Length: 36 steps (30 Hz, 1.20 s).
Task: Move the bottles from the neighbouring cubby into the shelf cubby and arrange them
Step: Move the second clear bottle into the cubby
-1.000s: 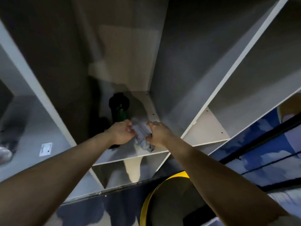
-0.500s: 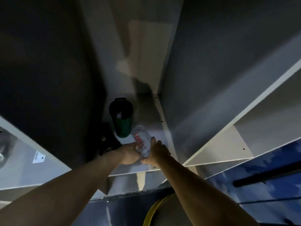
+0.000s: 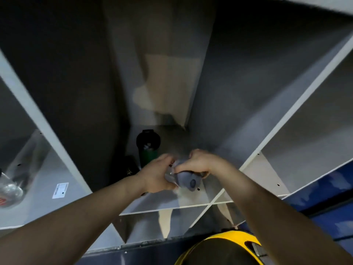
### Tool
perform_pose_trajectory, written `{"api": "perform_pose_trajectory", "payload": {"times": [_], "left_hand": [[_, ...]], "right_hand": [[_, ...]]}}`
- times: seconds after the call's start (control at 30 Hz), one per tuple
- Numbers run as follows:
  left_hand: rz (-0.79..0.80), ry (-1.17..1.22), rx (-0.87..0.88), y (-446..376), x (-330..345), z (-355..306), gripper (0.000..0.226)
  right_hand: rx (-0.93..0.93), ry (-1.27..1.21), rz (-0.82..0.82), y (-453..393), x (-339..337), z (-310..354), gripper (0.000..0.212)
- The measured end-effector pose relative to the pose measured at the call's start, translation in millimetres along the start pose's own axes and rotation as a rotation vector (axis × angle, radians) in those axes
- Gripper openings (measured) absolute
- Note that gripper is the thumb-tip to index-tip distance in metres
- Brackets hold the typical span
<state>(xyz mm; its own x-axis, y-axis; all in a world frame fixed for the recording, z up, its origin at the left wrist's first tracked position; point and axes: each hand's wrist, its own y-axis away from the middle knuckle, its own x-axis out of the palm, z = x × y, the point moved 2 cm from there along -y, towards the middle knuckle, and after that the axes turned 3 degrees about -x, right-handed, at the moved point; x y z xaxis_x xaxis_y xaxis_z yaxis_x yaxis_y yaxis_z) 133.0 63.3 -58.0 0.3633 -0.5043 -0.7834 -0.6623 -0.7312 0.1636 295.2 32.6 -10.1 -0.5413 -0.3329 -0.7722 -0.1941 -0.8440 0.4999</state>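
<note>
The clear bottle has been turned over between the hands: half a second ago its red lettering faced up, now its grey end shows. The right hand has climbed on top of it, and the left hand has shifted to cup its side.

Green bottle with black lid, black bottle, grey-capped clear bottle, white shelf

Both hands around clear bottle
</note>
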Motion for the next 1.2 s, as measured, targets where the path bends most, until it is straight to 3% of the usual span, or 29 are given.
{"api": "perform_pose_trajectory", "payload": {"times": [0.13,0.4,0.6,0.77,0.83,0.9,0.97,1.07,1.2], "left_hand": [[-0.062,0.039,0.137,31.6,-28.5,-21.6,0.092],[-0.114,0.170,0.340,145.2,-100.1,-26.8,0.089],[-0.168,0.062,0.389,254.2,-155.0,17.8,0.090],[-0.248,0.165,0.336,314.9,-202.1,77.9,0.088],[-0.300,0.182,0.282,329.6,-216.2,103.8,0.087],[-0.348,0.175,0.223,340.3,-226.6,127.8,0.084],[-0.409,0.160,0.161,347.3,-234.9,148.0,0.079],[-0.459,0.203,0.070,347.9,-240.3,177.1,0.074],[-0.447,0.285,-0.020,338.2,-238.7,214.7,0.070]], "right_hand": [[-0.007,-0.058,0.081,47.6,-25.8,32.9,0.071],[-0.068,-0.139,0.006,167.9,-26.9,114.5,0.073],[-0.097,-0.181,-0.142,244.6,20.5,203.4,0.075],[-0.279,-0.334,-0.290,273.8,66.0,284.2,0.056],[-0.357,-0.353,-0.287,271.2,82.0,310.5,0.069],[-0.389,-0.268,-0.261,261.6,97.5,333.1,0.100],[-0.424,-0.169,-0.247,247.7,112.7,354.9,0.116],[-0.495,-0.144,-0.258,219.3,132.7,379.3,0.130],[-0.526,-0.122,-0.268,176.3,151.7,392.1,0.129]]}}
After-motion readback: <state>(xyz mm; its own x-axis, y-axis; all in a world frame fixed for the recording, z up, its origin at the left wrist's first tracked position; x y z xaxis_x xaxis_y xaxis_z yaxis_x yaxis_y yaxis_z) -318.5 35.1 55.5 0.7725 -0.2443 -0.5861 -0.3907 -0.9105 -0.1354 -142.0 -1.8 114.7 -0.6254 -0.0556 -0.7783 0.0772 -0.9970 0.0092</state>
